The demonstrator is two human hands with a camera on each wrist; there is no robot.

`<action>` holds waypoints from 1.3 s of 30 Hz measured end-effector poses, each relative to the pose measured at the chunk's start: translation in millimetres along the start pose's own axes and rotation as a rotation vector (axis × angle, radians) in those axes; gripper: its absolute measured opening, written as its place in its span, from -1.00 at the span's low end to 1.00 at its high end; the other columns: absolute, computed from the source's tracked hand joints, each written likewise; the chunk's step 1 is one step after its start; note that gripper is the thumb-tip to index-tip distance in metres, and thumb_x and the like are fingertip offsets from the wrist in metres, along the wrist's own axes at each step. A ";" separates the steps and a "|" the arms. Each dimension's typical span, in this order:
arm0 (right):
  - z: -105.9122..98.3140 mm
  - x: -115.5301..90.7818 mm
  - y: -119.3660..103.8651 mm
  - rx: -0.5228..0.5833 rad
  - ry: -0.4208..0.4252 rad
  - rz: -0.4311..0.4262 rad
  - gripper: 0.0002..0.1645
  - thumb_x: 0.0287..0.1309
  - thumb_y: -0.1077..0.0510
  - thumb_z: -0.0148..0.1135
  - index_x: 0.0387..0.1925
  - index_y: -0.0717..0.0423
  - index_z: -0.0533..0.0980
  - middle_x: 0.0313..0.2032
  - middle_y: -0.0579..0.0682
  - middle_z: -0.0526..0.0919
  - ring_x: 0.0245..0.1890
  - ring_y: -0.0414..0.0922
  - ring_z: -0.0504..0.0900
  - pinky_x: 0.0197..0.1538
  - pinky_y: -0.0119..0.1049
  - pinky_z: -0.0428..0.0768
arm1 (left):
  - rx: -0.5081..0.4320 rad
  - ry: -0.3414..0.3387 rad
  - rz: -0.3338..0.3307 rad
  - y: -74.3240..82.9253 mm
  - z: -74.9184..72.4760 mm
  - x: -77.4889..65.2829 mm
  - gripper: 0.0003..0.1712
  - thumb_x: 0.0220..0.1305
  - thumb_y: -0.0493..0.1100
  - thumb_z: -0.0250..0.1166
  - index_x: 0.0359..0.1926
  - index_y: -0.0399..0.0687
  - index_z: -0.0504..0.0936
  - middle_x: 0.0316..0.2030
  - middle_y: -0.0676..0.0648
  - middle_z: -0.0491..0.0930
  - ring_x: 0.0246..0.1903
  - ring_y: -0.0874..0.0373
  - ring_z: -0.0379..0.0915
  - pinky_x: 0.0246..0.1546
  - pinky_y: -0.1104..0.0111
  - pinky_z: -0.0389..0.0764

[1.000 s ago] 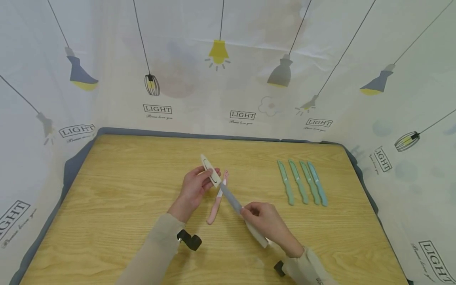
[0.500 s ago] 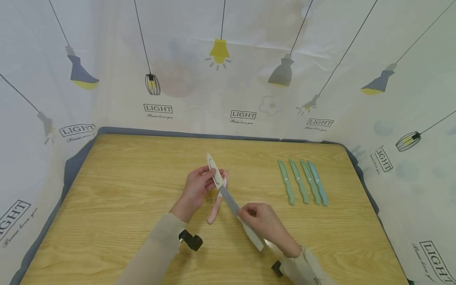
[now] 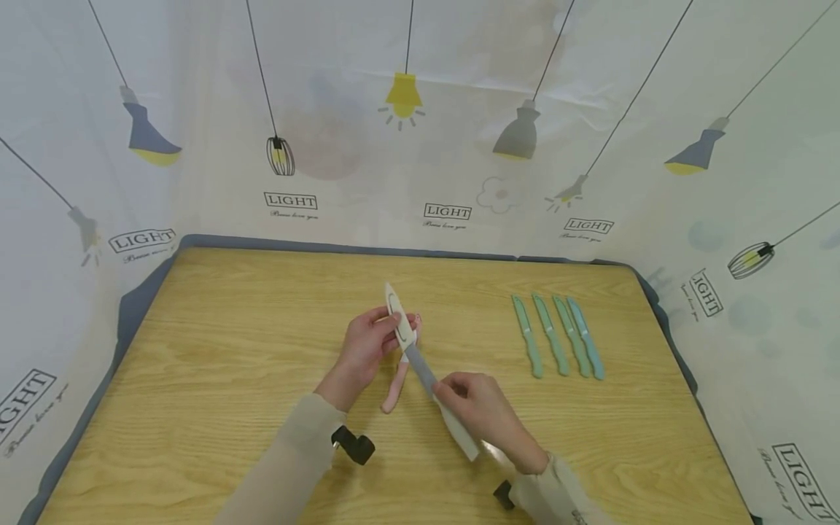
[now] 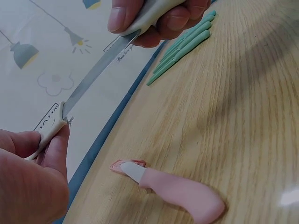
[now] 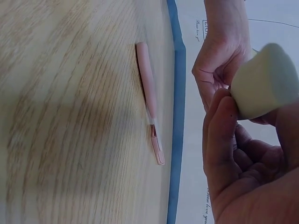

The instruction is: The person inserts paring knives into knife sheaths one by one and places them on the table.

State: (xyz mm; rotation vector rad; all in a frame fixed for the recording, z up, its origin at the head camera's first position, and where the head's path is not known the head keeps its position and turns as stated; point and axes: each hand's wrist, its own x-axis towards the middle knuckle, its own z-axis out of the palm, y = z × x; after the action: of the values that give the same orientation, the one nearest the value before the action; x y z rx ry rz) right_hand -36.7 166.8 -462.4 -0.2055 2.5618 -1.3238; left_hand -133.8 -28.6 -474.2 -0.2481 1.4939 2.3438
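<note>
My left hand (image 3: 363,343) pinches a white blade sheath (image 3: 391,297) between thumb and fingers, its pointed end facing away from me. My right hand (image 3: 484,408) grips a white-handled knife (image 3: 457,430) where handle meets blade. The grey blade (image 4: 96,74) runs toward the sheath, and its front part is hidden inside the sheath's mouth (image 4: 62,113). Both are held above the table. Below them lies a pink knife (image 4: 180,189), partly covered by the left hand and blade in the head view. A pink sheath (image 5: 158,148) sits over its tip.
Toward the right of the wooden table (image 3: 243,321), three green knives (image 3: 528,337) and a blue one (image 3: 585,339) lie side by side in a slanted row. A cloth printed with lamps (image 3: 354,160) surrounds the table's back and sides.
My right hand and the white knife have shifted slightly left, and the sheath has turned a little steeper. Less of the blade shows outside the sheath than before.
</note>
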 end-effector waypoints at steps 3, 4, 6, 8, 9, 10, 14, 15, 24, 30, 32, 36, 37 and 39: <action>0.8 0.3 0.0 0.000 0.007 -0.002 -0.62 0.31 -0.11 0.11 -0.31 0.07 0.67 -0.49 -0.18 0.64 -0.53 -0.24 0.52 -0.51 -0.39 0.56 | 0.021 -0.011 0.007 -0.7 -0.7 -0.7 -0.50 0.40 -0.28 0.12 0.25 -0.51 0.34 0.09 -0.44 0.49 0.11 -0.19 0.44 -0.03 0.29 0.61; 1.0 0.5 0.0 0.001 0.009 -0.004 -0.62 0.32 -0.11 0.10 -0.30 0.07 0.67 -0.49 -0.18 0.64 -0.53 -0.24 0.53 -0.51 -0.38 0.56 | 0.024 -0.014 0.008 -1.0 -0.8 -0.9 -0.50 0.40 -0.27 0.13 0.25 -0.51 0.34 0.08 -0.44 0.50 0.10 -0.19 0.45 -0.03 0.28 0.61; 1.5 0.8 0.5 0.002 0.015 -0.009 -0.61 0.32 -0.11 0.10 -0.30 0.08 0.67 -0.47 -0.18 0.65 -0.52 -0.24 0.54 -0.50 -0.37 0.58 | 0.027 -0.017 0.010 -1.5 -0.9 -1.3 -0.50 0.40 -0.27 0.13 0.25 -0.52 0.34 0.07 -0.43 0.51 0.10 -0.19 0.45 -0.04 0.29 0.61; 1.9 1.3 0.8 0.003 0.021 -0.013 -0.59 0.33 -0.12 0.09 -0.29 0.09 0.67 -0.45 -0.17 0.66 -0.51 -0.24 0.55 -0.48 -0.37 0.59 | 0.025 -0.021 0.011 -1.7 -0.4 -2.1 -0.51 0.39 -0.27 0.13 0.24 -0.51 0.35 0.08 -0.44 0.50 0.11 -0.19 0.44 -0.04 0.30 0.61; 2.0 1.5 0.8 0.006 0.023 -0.012 -0.58 0.33 -0.12 0.09 -0.28 0.10 0.67 -0.44 -0.16 0.67 -0.50 -0.24 0.56 -0.47 -0.36 0.60 | 0.023 -0.023 0.009 -1.9 -0.2 -2.5 -0.51 0.39 -0.27 0.13 0.24 -0.51 0.35 0.08 -0.44 0.50 0.11 -0.19 0.44 -0.04 0.30 0.61; 2.3 1.6 0.6 0.009 0.025 -0.009 -0.58 0.33 -0.12 0.09 -0.28 0.10 0.67 -0.44 -0.16 0.67 -0.49 -0.24 0.57 -0.46 -0.35 0.61 | 0.018 -0.023 0.005 -2.2 -0.2 -2.7 -0.51 0.39 -0.28 0.13 0.24 -0.50 0.35 0.09 -0.44 0.50 0.11 -0.19 0.44 -0.02 0.29 0.60; 3.1 3.0 0.8 0.019 0.035 -0.003 -0.58 0.32 -0.12 0.09 -0.27 0.11 0.67 -0.43 -0.14 0.68 -0.48 -0.23 0.58 -0.44 -0.34 0.62 | 0.000 -0.014 -0.002 -3.7 1.2 -2.5 -0.51 0.38 -0.29 0.14 0.24 -0.51 0.34 0.07 -0.42 0.52 0.06 -0.15 0.50 0.02 0.25 0.58; 3.3 3.4 0.8 0.021 0.037 0.001 -0.58 0.32 -0.12 0.09 -0.27 0.11 0.67 -0.44 -0.15 0.68 -0.48 -0.23 0.58 -0.45 -0.34 0.62 | 0.000 -0.008 -0.004 -4.0 1.6 -2.3 -0.50 0.38 -0.29 0.14 0.24 -0.52 0.33 0.06 -0.40 0.53 0.04 -0.13 0.52 0.01 0.25 0.58; 5.3 8.3 -0.7 0.032 0.051 0.027 -0.57 0.32 -0.14 0.09 -0.30 0.10 0.66 -0.44 -0.14 0.66 -0.49 -0.22 0.55 -0.46 -0.34 0.59 | -0.022 -0.008 0.007 -4.7 5.2 -5.6 -0.50 0.38 -0.30 0.15 0.24 -0.50 0.33 0.01 -0.34 0.59 -0.03 -0.02 0.59 -0.03 0.31 0.60; 5.4 10.7 -3.1 0.031 0.068 0.026 -0.57 0.32 -0.12 0.10 -0.29 0.13 0.66 -0.43 -0.13 0.67 -0.49 -0.23 0.56 -0.45 -0.34 0.60 | -0.014 0.000 0.020 -5.2 6.8 -7.9 -0.62 0.39 -0.30 0.14 0.16 -0.42 0.44 0.01 -0.34 0.59 -0.03 -0.03 0.58 -0.03 0.32 0.60; 5.6 11.6 -3.2 0.029 0.072 0.016 -0.56 0.32 -0.12 0.10 -0.28 0.16 0.66 -0.42 -0.11 0.68 -0.48 -0.23 0.57 -0.44 -0.33 0.61 | -0.008 -0.001 0.025 -5.3 7.3 -8.6 -0.62 0.39 -0.30 0.13 0.16 -0.42 0.44 0.03 -0.36 0.57 -0.01 -0.05 0.57 -0.03 0.31 0.60; 6.2 13.4 -2.9 0.031 0.071 0.004 -0.53 0.33 -0.12 0.08 -0.27 0.19 0.66 -0.40 -0.08 0.69 -0.46 -0.23 0.58 -0.42 -0.34 0.61 | -0.014 -0.002 0.028 -5.8 8.2 -8.9 -0.61 0.39 -0.32 0.13 0.17 -0.43 0.43 0.06 -0.41 0.53 0.01 -0.09 0.55 -0.02 0.30 0.60; 6.3 14.0 -2.6 0.034 0.072 0.006 -0.53 0.33 -0.12 0.08 -0.27 0.19 0.66 -0.40 -0.08 0.69 -0.47 -0.23 0.58 -0.42 -0.34 0.61 | -0.011 -0.002 0.033 -5.8 8.4 -9.0 -0.61 0.38 -0.32 0.13 0.17 -0.44 0.42 0.06 -0.42 0.53 0.01 -0.09 0.55 -0.03 0.30 0.60; 6.5 14.9 -2.5 0.038 0.073 0.005 -0.53 0.33 -0.12 0.08 -0.26 0.19 0.66 -0.41 -0.09 0.69 -0.47 -0.23 0.58 -0.43 -0.34 0.61 | -0.009 -0.003 0.036 -6.1 8.6 -8.9 -0.61 0.39 -0.33 0.12 0.17 -0.45 0.42 0.07 -0.44 0.51 0.01 -0.10 0.55 -0.03 0.30 0.60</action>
State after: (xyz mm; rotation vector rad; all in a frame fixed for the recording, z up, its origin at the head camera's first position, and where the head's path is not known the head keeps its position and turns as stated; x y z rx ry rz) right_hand -49.2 156.8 -466.3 -0.1466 2.5929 -1.4013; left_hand -122.9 -20.3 -472.7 -0.2220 1.4991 2.3785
